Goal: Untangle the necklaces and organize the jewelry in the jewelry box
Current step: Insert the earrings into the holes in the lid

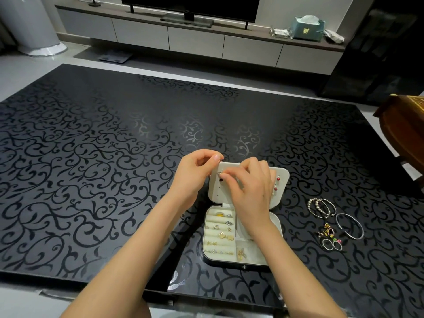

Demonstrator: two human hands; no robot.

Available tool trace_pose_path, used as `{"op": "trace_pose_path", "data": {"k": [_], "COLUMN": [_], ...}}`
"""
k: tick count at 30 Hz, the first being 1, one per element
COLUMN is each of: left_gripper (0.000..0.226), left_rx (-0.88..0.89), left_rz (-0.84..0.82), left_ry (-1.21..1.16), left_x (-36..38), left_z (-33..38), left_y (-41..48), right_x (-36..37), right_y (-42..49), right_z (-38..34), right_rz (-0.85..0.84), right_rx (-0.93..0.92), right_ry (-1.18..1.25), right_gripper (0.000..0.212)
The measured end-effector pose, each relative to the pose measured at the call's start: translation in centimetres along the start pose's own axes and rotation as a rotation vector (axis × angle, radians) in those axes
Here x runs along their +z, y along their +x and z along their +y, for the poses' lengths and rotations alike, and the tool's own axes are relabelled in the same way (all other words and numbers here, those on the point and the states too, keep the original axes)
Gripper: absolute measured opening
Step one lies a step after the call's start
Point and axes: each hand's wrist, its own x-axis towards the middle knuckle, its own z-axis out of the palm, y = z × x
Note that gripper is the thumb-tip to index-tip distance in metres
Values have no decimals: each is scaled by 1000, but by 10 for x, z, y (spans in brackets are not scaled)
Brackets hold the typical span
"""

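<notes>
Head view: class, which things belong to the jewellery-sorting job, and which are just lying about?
Job: jewelry box, open lid, slotted rings, beaded bangles, hoop bangle, charms, left hand, right hand pinching a small silver piece.
Lying about: tissue box, television, floor scale, wooden chair.

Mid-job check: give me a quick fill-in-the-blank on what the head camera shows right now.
1. The right hand pinches a small silver piece at the open ____ of the jewelry box.
2. The beaded bracelets lie on the table, to the ____ of the box.
3. The two round beads beside the right hand are ____ in colour.

Missing words: lid; right; red.
</notes>
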Motion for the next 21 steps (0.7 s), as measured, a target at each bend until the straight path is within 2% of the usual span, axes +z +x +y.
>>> {"op": "trace_pose_path", "data": {"k": [7, 10, 14, 18, 21], "left_gripper": [11, 12, 12, 12, 13], "left_rx": [15, 22, 16, -22, -19], "left_rz": [-19, -31, -72, -262, -438], "left_ry": [22, 17, 24, 57, 121], "left_x": [-2, -2, -6, -19, -32], "left_z": [3, 4, 7, 9, 14], "left_y": [-2, -3, -6, -7, -8], "right_x": [-8, -11, -17, -28, -33], "right_y": [6, 9, 13, 11, -3], "right_z": [-3, -8, -7, 0, 2], "right_rz": [-36, -8, 17, -98, -82], "right_rx": [50, 12, -61, -178, -280], "right_ry": [-69, -148, -277, -197, -145], "right_gripper": [12, 12, 29, 26, 29]}}
